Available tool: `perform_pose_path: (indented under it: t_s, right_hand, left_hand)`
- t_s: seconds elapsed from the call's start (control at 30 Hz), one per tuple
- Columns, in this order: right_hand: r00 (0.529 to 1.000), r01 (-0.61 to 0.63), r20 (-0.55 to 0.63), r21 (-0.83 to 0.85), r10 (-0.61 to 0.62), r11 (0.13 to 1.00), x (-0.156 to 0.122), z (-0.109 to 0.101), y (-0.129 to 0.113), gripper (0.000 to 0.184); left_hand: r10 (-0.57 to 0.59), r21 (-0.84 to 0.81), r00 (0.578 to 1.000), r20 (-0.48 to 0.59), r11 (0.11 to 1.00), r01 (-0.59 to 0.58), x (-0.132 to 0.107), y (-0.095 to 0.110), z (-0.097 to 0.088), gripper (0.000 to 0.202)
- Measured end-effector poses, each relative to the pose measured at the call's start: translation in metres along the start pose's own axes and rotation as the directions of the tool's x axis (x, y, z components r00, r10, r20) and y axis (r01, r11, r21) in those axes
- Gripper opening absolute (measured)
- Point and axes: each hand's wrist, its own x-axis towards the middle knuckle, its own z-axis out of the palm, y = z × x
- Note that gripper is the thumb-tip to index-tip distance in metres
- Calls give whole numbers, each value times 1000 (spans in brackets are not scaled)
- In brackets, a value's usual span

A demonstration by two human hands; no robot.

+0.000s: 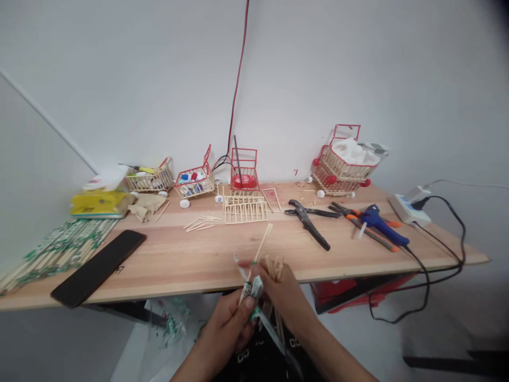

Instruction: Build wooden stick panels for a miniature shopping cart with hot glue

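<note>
Just in front of the table edge, my left hand is closed on a pair of disposable chopsticks, whose upper ends stick out bare. A torn white-and-green wrapper bunches around their lower part, between my hands. My right hand is closed beside it, with several bare chopsticks gathered in its grip. Its fingertips are partly hidden, so I cannot tell whether they also pinch the wrapper. On the table beyond lies a small stick grid near some short cut sticks.
Wrapped chopsticks and a black phone lie at left. Several miniature shopping carts line the wall. Black cutters, orange-handled pliers and a blue glue gun lie at right, near a corded power strip.
</note>
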Motion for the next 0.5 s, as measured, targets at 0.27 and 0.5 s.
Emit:
perform_pose_path:
  t_s: [0.27,0.5]
  right_hand:
    - [968,179,-200,142,-149,973,20,-30,-27,38]
    - [884,428,-407,512,-229,745,26,-94,-70,35]
  left_hand:
    - [-105,68,987,121,993,97,-4,-18,-12,50]
    - [-451,79,880,-150,882,465,-61,-115,-108,65]
